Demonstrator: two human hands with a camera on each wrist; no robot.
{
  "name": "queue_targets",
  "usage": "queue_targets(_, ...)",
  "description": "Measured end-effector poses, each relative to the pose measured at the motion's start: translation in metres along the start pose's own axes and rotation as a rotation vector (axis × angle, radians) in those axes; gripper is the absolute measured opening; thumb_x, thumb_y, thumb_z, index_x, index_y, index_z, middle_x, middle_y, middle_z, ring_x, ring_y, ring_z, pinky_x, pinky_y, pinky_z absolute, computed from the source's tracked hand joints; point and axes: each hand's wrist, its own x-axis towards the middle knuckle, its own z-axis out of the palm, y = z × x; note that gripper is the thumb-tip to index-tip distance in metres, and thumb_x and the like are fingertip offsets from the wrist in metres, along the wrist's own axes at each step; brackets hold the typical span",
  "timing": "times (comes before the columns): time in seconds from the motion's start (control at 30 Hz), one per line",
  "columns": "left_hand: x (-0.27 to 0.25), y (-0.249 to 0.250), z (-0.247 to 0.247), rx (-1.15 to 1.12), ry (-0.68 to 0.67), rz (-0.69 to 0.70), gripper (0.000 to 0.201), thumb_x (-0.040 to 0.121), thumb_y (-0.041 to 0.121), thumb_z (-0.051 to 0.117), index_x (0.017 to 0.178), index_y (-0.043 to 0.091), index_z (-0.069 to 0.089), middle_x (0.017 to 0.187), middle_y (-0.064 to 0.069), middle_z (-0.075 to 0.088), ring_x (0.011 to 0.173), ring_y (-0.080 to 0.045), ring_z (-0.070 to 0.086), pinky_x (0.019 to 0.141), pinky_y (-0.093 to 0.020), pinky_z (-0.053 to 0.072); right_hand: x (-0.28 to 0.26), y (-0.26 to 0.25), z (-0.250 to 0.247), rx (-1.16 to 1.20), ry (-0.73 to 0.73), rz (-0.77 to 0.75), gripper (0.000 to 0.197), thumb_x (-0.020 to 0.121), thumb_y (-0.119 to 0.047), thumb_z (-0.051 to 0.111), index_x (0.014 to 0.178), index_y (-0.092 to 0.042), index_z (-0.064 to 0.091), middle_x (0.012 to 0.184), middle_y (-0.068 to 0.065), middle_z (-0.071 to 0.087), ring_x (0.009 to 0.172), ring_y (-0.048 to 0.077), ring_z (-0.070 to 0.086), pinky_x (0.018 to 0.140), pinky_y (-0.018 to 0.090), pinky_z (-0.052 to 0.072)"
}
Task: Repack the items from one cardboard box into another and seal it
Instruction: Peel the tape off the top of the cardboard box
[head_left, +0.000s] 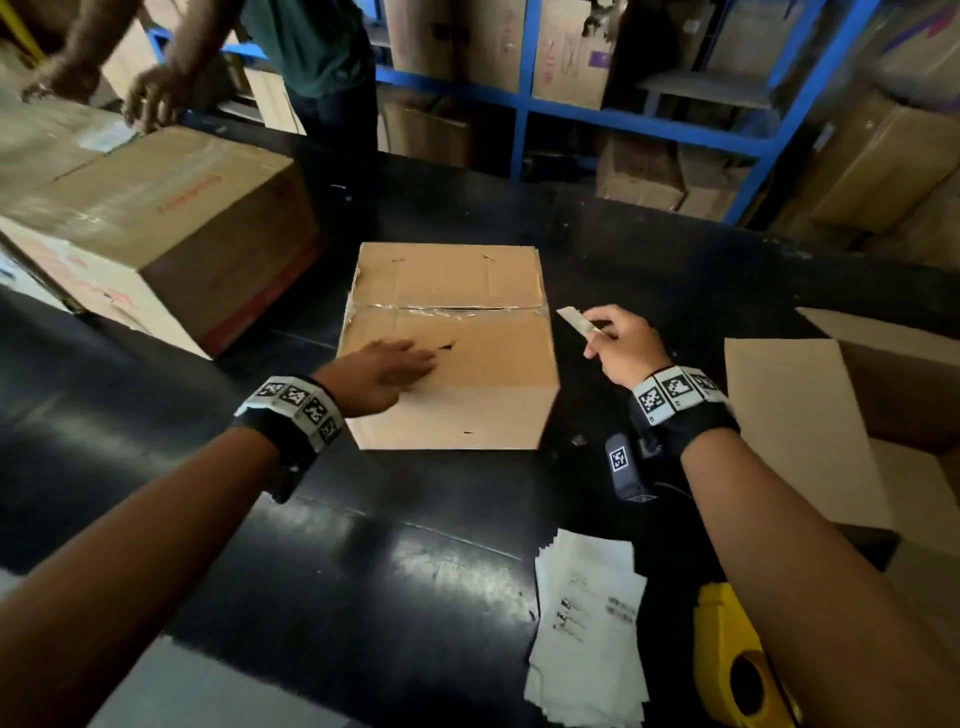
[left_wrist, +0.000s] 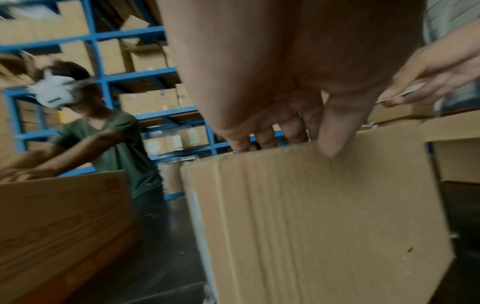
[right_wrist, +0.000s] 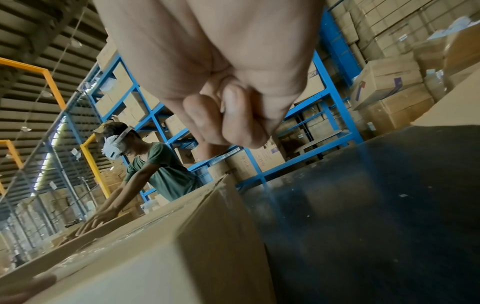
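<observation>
A closed cardboard box (head_left: 457, 291) with clear tape along its top seam sits mid-table. My left hand (head_left: 400, 364) lies flat on the box top with straight fingers; in the left wrist view its fingertips (left_wrist: 265, 139) reach over the top edge of the box (left_wrist: 324, 216) and the thumb touches the near face. To the right of the box, my right hand (head_left: 618, 343) pinches a small pale blade (head_left: 576, 319) just off the seam's right end. The right wrist view shows curled fingers (right_wrist: 233, 121) above the box corner (right_wrist: 215, 226). An open box (head_left: 893, 379) stands at the right.
A large cardboard box (head_left: 156, 218) sits at the back left under another person's hands (head_left: 150, 93). White paper sheets (head_left: 587, 623) and a yellow tape dispenser (head_left: 737, 660) lie near the front right. Blue shelving (head_left: 524, 109) full of cartons runs behind the black table (head_left: 363, 545).
</observation>
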Motion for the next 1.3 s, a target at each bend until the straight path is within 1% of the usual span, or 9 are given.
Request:
queue_targets(0.1, -0.002, 0.007, 0.0, -0.004, 0.314, -0.099, 0.055, 0.076, 0.04, 0.043, 0.124, 0.018, 0.06, 0.132, -0.003, 0.057, 0.127, -0.026, 0.046, 0.109, -0.036, 0.031, 0.003, -0.012, 0.012, 0.014, -0.006, -0.017, 0.028, 0.091, -0.016, 0.05, 0.115, -0.026, 0.059, 0.079, 0.0, 0.067, 0.061, 0.009, 0.054, 0.061, 0.031, 0.045)
queue_targets(0.17, 0.019, 0.03, 0.008, 0.082, 0.391, -0.251, 0.055, 0.086, 0.048, 0.042, 0.133, 0.019, 0.048, 0.143, -0.006, 0.044, 0.132, -0.029, 0.037, 0.112, -0.047, 0.025, 0.005, -0.022, 0.019, 0.03, 0.0, -0.02, 0.026, 0.092, -0.017, 0.05, 0.114, -0.026, 0.06, 0.077, 0.0, 0.067, 0.058, 0.01, 0.053, 0.055, 0.028, 0.042)
queue_targets(0.27, 0.057, 0.062, 0.023, 0.105, 0.237, -0.534, 0.071, 0.091, 0.061, 0.024, 0.149, 0.022, 0.013, 0.158, -0.009, 0.005, 0.145, -0.033, 0.005, 0.111, -0.061, 0.0, 0.008, -0.035, 0.029, 0.049, 0.01, -0.025, 0.023, 0.092, -0.017, 0.05, 0.111, -0.025, 0.061, 0.072, 0.0, 0.065, 0.054, 0.01, 0.052, 0.051, 0.027, 0.039)
queue_targets(0.37, 0.075, 0.072, 0.037, 0.201, 0.124, -0.595, 0.08, 0.085, 0.07, 0.004, 0.15, 0.024, 0.002, 0.158, -0.013, -0.005, 0.143, -0.04, -0.007, 0.106, -0.069, -0.008, 0.009, -0.042, 0.035, 0.04, 0.025, -0.026, 0.025, 0.09, -0.016, 0.05, 0.111, -0.025, 0.061, 0.07, -0.001, 0.065, 0.054, 0.009, 0.051, 0.053, 0.026, 0.039)
queue_targets(0.8, 0.02, -0.006, 0.022, 0.533, -0.006, 0.175, 0.077, 0.084, 0.067, -0.003, 0.149, 0.028, 0.011, 0.156, -0.017, 0.014, 0.14, -0.042, 0.015, 0.114, -0.057, 0.01, 0.025, -0.085, 0.049, -0.089, 0.025, -0.052, 0.027, 0.088, -0.015, 0.052, 0.109, -0.028, 0.062, 0.07, -0.006, 0.065, 0.076, 0.013, 0.06, 0.067, 0.028, 0.046)
queue_targets(0.93, 0.045, -0.049, -0.008, 0.545, -0.067, 0.42, 0.07, 0.091, 0.063, 0.005, 0.148, 0.026, 0.025, 0.152, -0.014, 0.029, 0.136, -0.039, 0.03, 0.113, -0.05, 0.02, 0.023, -0.094, 0.063, -0.144, 0.01, -0.052, 0.03, 0.087, -0.013, 0.053, 0.114, -0.025, 0.061, 0.093, 0.004, 0.071, 0.096, 0.02, 0.063, 0.083, 0.027, 0.046)
queue_targets(1.03, 0.059, -0.079, -0.024, 0.534, -0.049, 0.499, 0.068, 0.093, 0.059, 0.007, 0.149, 0.024, 0.023, 0.154, -0.007, 0.028, 0.141, -0.03, 0.025, 0.117, -0.042, 0.014, 0.019, -0.099, 0.074, -0.178, -0.007, -0.047, 0.031, 0.089, -0.014, 0.052, 0.117, -0.026, 0.06, 0.096, 0.003, 0.071, 0.097, 0.019, 0.062, 0.079, 0.024, 0.041)
queue_targets(1.13, 0.056, -0.078, -0.021, 0.386, 0.102, 0.34, 0.069, 0.089, 0.059, 0.018, 0.148, 0.023, 0.027, 0.155, -0.006, 0.026, 0.143, -0.027, 0.021, 0.117, -0.042, 0.009, 0.018, -0.103, 0.082, -0.179, -0.006, -0.049, 0.03, 0.09, -0.015, 0.051, 0.117, -0.026, 0.059, 0.087, -0.002, 0.07, 0.092, 0.019, 0.063, 0.076, 0.026, 0.043)
queue_targets(1.3, 0.058, -0.062, -0.013, 0.223, 0.31, -0.419, 0.076, 0.085, 0.064, 0.026, 0.147, 0.022, 0.015, 0.157, -0.012, 0.006, 0.144, -0.034, 0.003, 0.113, -0.055, -0.002, 0.03, -0.111, 0.093, -0.229, -0.035, -0.04, 0.031, 0.091, -0.016, 0.053, 0.12, -0.024, 0.058, 0.107, 0.007, 0.069, 0.103, 0.027, 0.061, 0.082, 0.033, 0.048)
